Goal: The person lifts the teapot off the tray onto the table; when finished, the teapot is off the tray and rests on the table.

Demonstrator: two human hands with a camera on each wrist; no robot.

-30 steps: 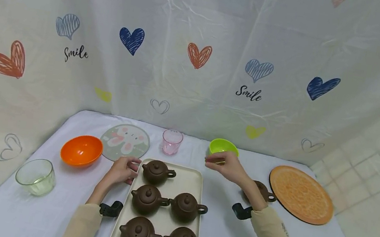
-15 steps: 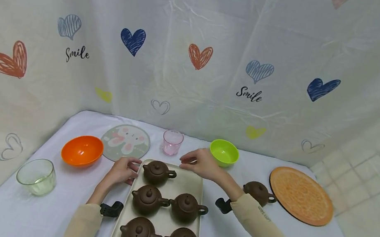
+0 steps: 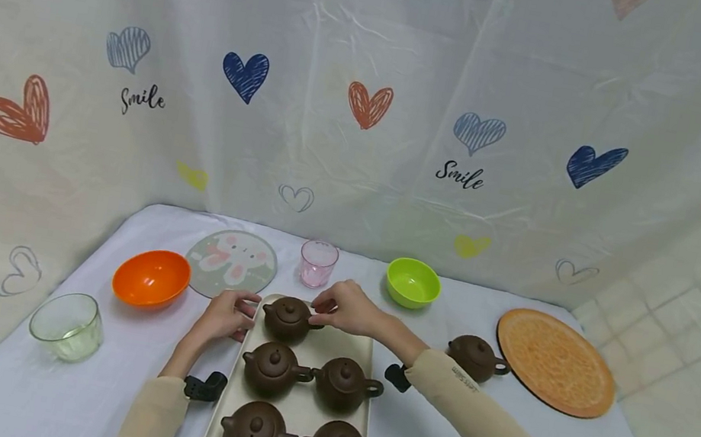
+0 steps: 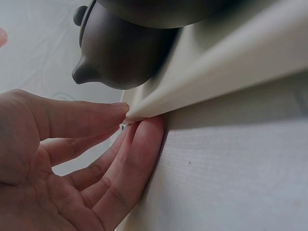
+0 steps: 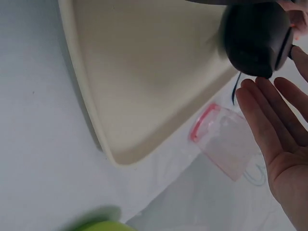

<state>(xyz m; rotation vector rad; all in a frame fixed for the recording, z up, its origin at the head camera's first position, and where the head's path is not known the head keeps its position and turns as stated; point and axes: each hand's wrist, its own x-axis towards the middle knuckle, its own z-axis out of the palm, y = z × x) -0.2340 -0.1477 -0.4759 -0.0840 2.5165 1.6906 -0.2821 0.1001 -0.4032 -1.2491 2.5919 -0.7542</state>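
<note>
A cream tray (image 3: 361,338) carries several brown clay teapots. My left hand (image 3: 232,313) pinches the tray's far left corner; in the left wrist view the thumb lies on the rim and the fingers (image 4: 139,154) sit under the tray (image 4: 231,72). My right hand (image 3: 338,308) reaches over the tray's far edge to the handle of the far-left teapot (image 3: 285,318). In the right wrist view its fingers (image 5: 269,125) are straight beside that teapot (image 5: 255,38), with the handle just off the fingertips. Another teapot (image 3: 473,356) stands alone on the cloth, right of the tray.
A pink cup (image 3: 317,262) and a green bowl (image 3: 412,282) stand behind the tray. On the left are an orange bowl (image 3: 151,276), a rabbit mat (image 3: 233,263) and a glass bowl (image 3: 67,324). A round orange mat (image 3: 555,359) lies at the right.
My right hand has moved left from the green bowl, past the pink cup, to the far-left teapot's handle. The left hand and the tray have stayed put.
</note>
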